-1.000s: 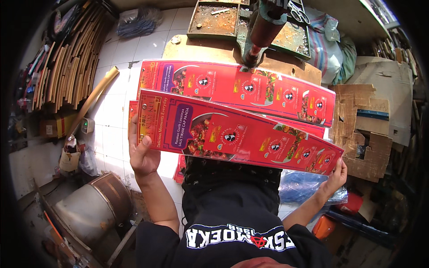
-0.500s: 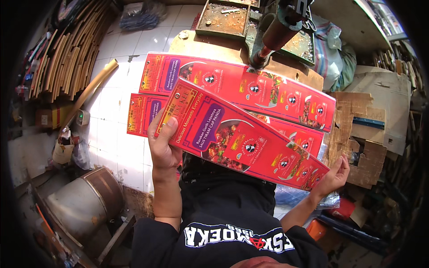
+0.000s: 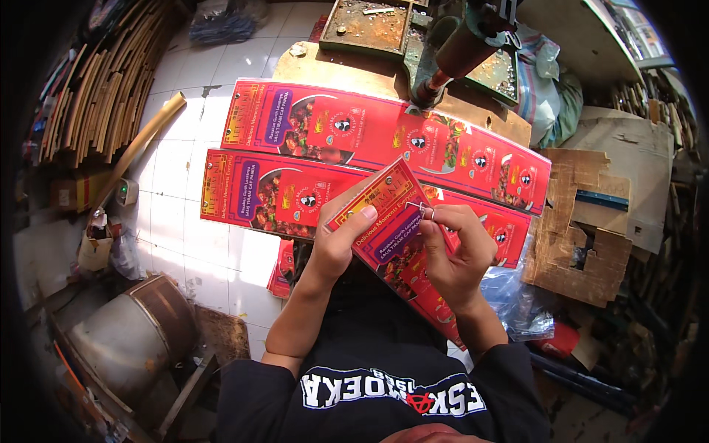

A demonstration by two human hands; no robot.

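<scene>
I hold a long red printed cardboard strip point(image 3: 395, 247) end-on in front of my chest, tilted from upper left to lower right. My left hand point(image 3: 336, 247) grips its upper end from the left, thumb on the printed face. My right hand point(image 3: 454, 251) pinches a small metal piece point(image 3: 423, 210) against the strip's top edge; what kind of piece it is I cannot tell. Behind the held strip lie two more red printed strips, one farther away point(image 3: 384, 136) and one nearer point(image 3: 266, 196), side by side and slanting down to the right.
A rusty metal press point(image 3: 443, 52) stands on a wooden board at the top. Cut cardboard pieces point(image 3: 583, 221) lie to the right, a plastic bag point(image 3: 517, 295) beside my right arm. A metal drum point(image 3: 125, 340) sits lower left, wooden slats point(image 3: 96, 81) upper left, on a white tiled floor.
The held strip has swung from lying crosswise between my spread hands to pointing away from me. My right hand left its far right end and came up to the top edge beside my left hand.
</scene>
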